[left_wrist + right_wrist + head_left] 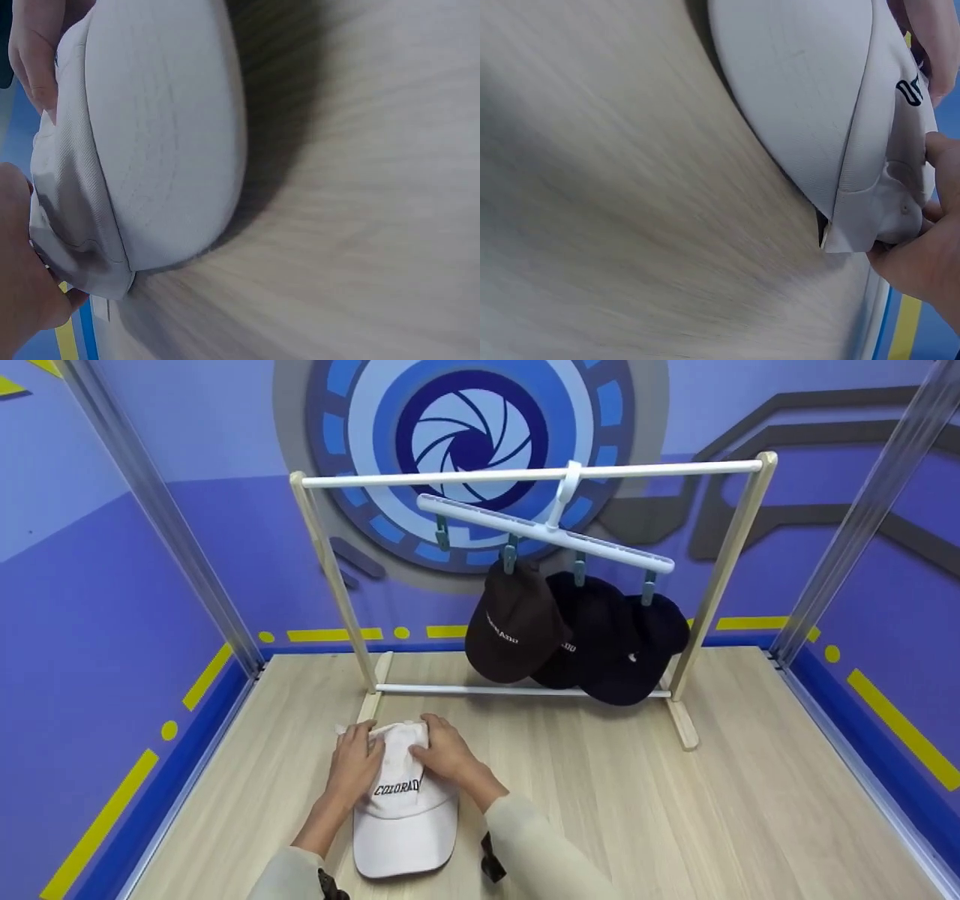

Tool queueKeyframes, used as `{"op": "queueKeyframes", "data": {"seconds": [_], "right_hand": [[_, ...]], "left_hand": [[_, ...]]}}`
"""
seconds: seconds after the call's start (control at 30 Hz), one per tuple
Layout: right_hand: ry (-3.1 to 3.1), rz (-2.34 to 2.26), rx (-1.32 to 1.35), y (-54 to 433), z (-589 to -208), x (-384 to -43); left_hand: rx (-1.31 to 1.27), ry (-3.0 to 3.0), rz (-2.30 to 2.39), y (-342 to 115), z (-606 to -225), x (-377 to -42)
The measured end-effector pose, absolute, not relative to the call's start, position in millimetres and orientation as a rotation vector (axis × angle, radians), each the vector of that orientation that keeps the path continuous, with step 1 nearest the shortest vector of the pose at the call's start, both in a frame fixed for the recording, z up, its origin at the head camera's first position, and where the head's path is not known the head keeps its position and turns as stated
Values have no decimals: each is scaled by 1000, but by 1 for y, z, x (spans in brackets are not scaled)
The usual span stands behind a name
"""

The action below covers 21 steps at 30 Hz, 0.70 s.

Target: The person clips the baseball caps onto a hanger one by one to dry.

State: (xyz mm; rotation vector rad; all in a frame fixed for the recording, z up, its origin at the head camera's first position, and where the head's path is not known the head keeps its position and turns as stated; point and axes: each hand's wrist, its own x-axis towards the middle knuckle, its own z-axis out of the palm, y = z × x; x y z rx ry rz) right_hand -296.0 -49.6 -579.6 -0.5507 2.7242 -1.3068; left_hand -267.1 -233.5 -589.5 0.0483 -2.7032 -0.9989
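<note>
A white baseball cap (405, 844) with dark "COLORADO" lettering lies on the tabletop, brim toward me. My left hand (355, 765) grips the left side of its crown, thumb on the front panel. On the crown's other side my right hand (448, 751) holds the fabric, thumb on top and fingers reaching round the back. In the left wrist view the cap's brim (169, 135) fills the middle, the left hand (26, 262) at the crown's edge. The right wrist view has the right hand (930, 232) pinching the crown near the rear side, some fingertips hidden behind the cloth.
Behind the cap stands a wooden rack (725, 577) with a white top bar (450, 478). A white clip hanger (480, 516) hangs there tilted, right end lower. Its clips hold a dark brown cap (514, 622) and black caps (630, 667). The leftmost clip (442, 535) hangs bare.
</note>
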Motion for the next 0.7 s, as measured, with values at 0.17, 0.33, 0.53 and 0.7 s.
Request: {"op": "queueKeyframes", "data": {"seconds": [0.17,0.33,0.53,0.7], "right_hand": [[2682,-1369,-540,-48,-583,-298],[2686,-1398,-534,-48,-584,-297],[2717,-1443,-539,-48,-589,-294],[2715,-1514,-550,-48,-593,-290]], "left_hand": [[16,-2691,-980,-229,-589,-272],[-59,-2682,-953,-224,-588,-274],[-122,-2674,-951,-220,-589,-274],[-173,-2650,-939,-214,-592,-273]]}}
